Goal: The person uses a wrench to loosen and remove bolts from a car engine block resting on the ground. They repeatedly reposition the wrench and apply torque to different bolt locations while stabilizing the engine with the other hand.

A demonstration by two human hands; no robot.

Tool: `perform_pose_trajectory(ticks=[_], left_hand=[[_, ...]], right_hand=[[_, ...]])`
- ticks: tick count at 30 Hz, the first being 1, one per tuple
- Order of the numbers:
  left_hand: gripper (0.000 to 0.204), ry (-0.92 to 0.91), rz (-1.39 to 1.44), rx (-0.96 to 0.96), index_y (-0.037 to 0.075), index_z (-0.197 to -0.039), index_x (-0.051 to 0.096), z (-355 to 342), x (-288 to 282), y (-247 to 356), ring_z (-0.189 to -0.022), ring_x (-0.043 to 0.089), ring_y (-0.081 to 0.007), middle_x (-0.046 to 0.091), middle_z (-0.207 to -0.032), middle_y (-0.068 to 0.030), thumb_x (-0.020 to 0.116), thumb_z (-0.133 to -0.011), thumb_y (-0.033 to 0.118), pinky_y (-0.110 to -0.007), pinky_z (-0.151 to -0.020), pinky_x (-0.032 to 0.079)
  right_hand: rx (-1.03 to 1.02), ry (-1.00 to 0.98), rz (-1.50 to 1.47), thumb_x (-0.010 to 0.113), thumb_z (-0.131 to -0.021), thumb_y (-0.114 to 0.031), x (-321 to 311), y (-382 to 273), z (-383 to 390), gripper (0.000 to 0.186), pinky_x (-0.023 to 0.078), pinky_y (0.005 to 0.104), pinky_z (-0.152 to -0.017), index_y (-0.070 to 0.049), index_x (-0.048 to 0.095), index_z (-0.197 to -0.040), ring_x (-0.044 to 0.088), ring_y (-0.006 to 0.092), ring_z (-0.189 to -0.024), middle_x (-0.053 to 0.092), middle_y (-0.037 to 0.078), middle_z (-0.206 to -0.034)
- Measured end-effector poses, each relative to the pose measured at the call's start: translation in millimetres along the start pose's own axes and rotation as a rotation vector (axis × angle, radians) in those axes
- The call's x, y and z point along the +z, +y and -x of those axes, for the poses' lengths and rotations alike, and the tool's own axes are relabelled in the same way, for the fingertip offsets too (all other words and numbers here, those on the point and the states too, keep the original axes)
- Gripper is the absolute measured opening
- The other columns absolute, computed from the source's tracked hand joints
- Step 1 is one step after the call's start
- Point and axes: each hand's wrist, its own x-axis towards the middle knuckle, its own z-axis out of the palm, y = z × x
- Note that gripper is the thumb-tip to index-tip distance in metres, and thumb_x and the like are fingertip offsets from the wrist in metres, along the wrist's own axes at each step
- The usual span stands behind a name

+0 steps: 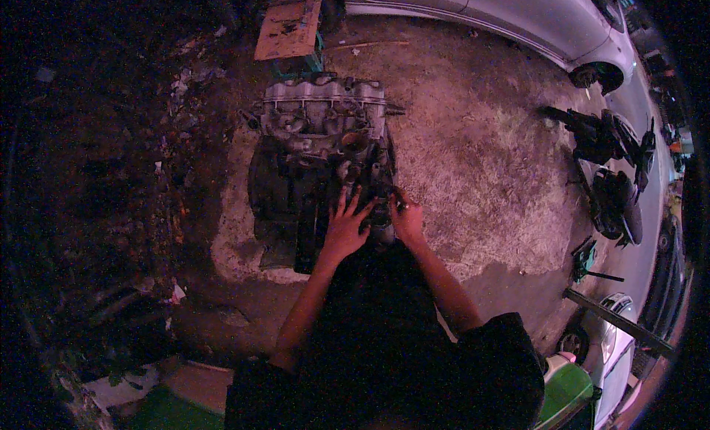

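Observation:
A greasy metal car engine (322, 123) stands before me, its ribbed silver top at the far side and its near parts dark. My left hand (346, 229) rests on its near part, fingers spread and stretched forward, holding nothing that I can see. Just to the right, my right hand (407, 219) is curled at the engine's near right side, a ring on one finger. Its fingertips press on a dark part that the low light hides. A round brownish opening (355, 142) lies beyond my left fingertips.
Behind the engine stands a small table with a brown board top (290, 29). A silver car (473, 12) is parked beyond. Motorcycles (610, 171) stand on the right, near a green stand (584, 260). Rubble and litter (174, 186) line the dark left side.

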Motion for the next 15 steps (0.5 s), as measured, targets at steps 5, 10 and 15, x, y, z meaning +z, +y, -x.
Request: perform_pose_trajectory(ticks=[5,10,15], left_hand=[[0.075,0.016,0.009,0.015,0.039,-0.156,0.037,-1,5,-3,-0.155,0.006,-0.0427,0.011,-0.171,-0.0078,0.069,-0.088,0.029,-0.072,-0.114,0.025],[0.075,0.014,0.013,0.02,0.038,-0.155,0.039,-1,6,-4,-0.155,0.006,-0.0427,0.011,-0.171,-0.0076,0.07,-0.088,0.029,-0.073,-0.113,0.026],[0.074,-0.023,0.0,-0.017,0.038,-0.155,0.039,0,3,-1,-0.155,0.007,-0.0427,0.011,-0.171,-0.0075,0.07,-0.088,0.029,-0.073,-0.113,0.026]], right_hand=[[-0.019,-0.003,-0.008,0.063,-0.098,-0.024,-7,-7,2,0.031,0.056,0.0474,-0.063,-0.011,0.066,-0.126,0.069,0.0388,-0.066,0.072,0.021,-0.08],[-0.103,0.0,0.023,0.064,-0.097,-0.022,-8,-9,3,0.033,0.057,0.0491,-0.071,-0.01,0.064,-0.128,0.07,0.0416,-0.079,0.072,0.023,-0.094],[-0.141,-0.062,0.083,0.064,-0.093,-0.015,-12,-13,0,0.035,0.056,0.051,-0.078,-0.006,0.061,-0.127,0.069,0.0433,-0.091,0.071,0.024,-0.102]])
